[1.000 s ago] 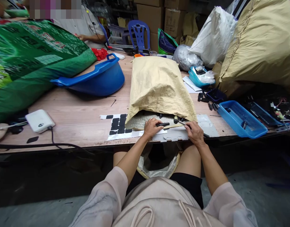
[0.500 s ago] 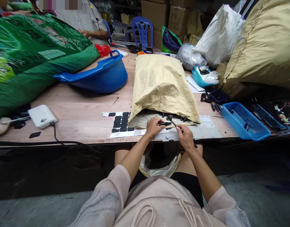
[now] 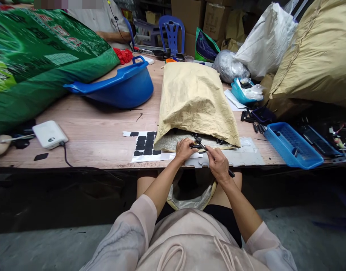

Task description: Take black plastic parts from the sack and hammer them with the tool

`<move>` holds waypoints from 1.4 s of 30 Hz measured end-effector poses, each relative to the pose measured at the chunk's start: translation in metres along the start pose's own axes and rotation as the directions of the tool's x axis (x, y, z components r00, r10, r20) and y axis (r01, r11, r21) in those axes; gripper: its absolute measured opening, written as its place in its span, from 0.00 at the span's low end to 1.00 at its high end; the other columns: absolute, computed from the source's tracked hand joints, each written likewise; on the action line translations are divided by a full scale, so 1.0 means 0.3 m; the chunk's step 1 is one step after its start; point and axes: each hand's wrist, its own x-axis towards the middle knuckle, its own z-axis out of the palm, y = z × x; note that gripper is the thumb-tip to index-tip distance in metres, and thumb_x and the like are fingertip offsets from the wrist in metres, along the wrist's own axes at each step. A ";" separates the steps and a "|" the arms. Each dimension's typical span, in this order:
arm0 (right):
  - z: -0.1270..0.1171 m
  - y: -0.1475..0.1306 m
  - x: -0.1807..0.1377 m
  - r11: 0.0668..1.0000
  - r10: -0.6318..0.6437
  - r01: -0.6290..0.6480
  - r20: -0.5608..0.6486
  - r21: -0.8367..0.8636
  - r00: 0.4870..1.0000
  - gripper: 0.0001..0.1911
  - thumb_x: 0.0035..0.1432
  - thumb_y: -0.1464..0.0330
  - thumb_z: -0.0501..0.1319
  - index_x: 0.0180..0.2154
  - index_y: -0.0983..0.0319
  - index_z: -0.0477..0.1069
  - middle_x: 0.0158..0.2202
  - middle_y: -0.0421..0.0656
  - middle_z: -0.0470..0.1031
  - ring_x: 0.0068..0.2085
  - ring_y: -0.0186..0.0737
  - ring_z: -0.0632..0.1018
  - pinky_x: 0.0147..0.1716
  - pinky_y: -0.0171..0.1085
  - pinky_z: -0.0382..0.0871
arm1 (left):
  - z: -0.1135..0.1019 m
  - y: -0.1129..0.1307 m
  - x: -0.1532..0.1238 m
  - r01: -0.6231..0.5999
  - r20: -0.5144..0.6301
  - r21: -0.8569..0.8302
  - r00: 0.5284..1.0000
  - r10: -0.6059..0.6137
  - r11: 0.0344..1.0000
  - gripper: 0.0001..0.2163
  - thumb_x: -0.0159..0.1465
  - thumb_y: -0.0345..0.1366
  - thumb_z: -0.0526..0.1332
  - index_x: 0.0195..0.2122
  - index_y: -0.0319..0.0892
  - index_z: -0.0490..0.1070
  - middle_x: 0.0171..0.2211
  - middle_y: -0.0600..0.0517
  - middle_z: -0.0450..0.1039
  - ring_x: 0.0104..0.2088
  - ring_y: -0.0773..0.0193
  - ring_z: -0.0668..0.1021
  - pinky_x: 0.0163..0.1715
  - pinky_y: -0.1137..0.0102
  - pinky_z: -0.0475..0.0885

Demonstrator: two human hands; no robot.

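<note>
My left hand (image 3: 184, 149) pins a small black rod-shaped part (image 3: 194, 146) flat at the open mouth of a tan woven sack (image 3: 194, 98) lying on the wooden table (image 3: 99, 131). My right hand (image 3: 218, 164) grips a small hammer (image 3: 204, 147) by its dark handle, with the metal head resting right above the black part. A white sheet with several black adhesive pads (image 3: 145, 146) lies just left of my left hand. More small black parts spill from the sack mouth.
A blue basin (image 3: 120, 87) and a big green sack (image 3: 37, 64) stand at the left, with a white adapter (image 3: 49, 133) near the edge. A blue tray (image 3: 293, 143) sits right, below large sacks. Another person sits at the table's far end. A bag hangs open between my knees.
My right hand swung the hammer left, and its head came to meet the black part under my left hand. The left hand barely moved.
</note>
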 end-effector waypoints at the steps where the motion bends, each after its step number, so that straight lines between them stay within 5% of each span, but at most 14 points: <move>1: 0.004 -0.003 0.000 1.000 -0.003 0.004 0.014 -0.021 1.000 0.19 0.75 0.61 0.53 0.59 0.50 0.78 0.40 0.44 0.78 0.39 0.41 0.78 0.35 0.36 0.69 | 0.000 0.002 -0.001 0.007 0.000 0.004 1.000 -0.007 1.000 0.07 0.58 0.37 0.74 0.36 0.46 0.79 0.42 0.52 0.79 0.50 0.54 0.77 0.51 0.62 0.67; 15: -0.031 -0.003 -0.014 0.990 0.094 -0.092 0.010 -0.107 0.996 0.18 0.74 0.64 0.55 0.56 0.51 0.80 0.40 0.42 0.78 0.39 0.39 0.78 0.35 0.34 0.67 | -0.004 0.018 -0.009 0.032 -0.028 -0.028 0.999 -0.033 0.999 0.07 0.57 0.35 0.74 0.37 0.49 0.82 0.40 0.54 0.80 0.48 0.56 0.78 0.53 0.61 0.68; 23: -0.067 0.130 0.028 0.985 0.083 -0.104 -0.144 -0.141 0.986 0.18 0.73 0.61 0.55 0.54 0.54 0.80 0.43 0.44 0.80 0.43 0.43 0.79 0.39 0.36 0.70 | -0.002 0.013 -0.014 -0.009 -0.024 0.020 1.000 0.009 1.000 0.09 0.57 0.33 0.72 0.39 0.48 0.81 0.44 0.52 0.80 0.51 0.53 0.77 0.54 0.60 0.68; 33: -0.114 0.395 0.089 0.944 -0.224 0.231 0.058 -0.235 0.973 0.14 0.71 0.62 0.59 0.47 0.53 0.84 0.38 0.45 0.78 0.42 0.45 0.75 0.44 0.41 0.68 | -0.002 0.003 -0.014 -0.020 -0.005 0.028 1.000 0.021 0.999 0.06 0.61 0.35 0.69 0.40 0.47 0.81 0.42 0.51 0.79 0.50 0.53 0.77 0.52 0.60 0.69; 42: -0.089 0.411 0.080 0.963 -0.201 0.201 0.019 -0.180 0.979 0.15 0.70 0.61 0.59 0.49 0.53 0.83 0.38 0.45 0.78 0.43 0.46 0.76 0.44 0.42 0.71 | 0.007 -0.034 -0.011 -0.049 -0.012 0.027 0.999 0.049 0.998 0.09 0.71 0.39 0.60 0.40 0.48 0.81 0.44 0.50 0.79 0.51 0.54 0.76 0.53 0.60 0.67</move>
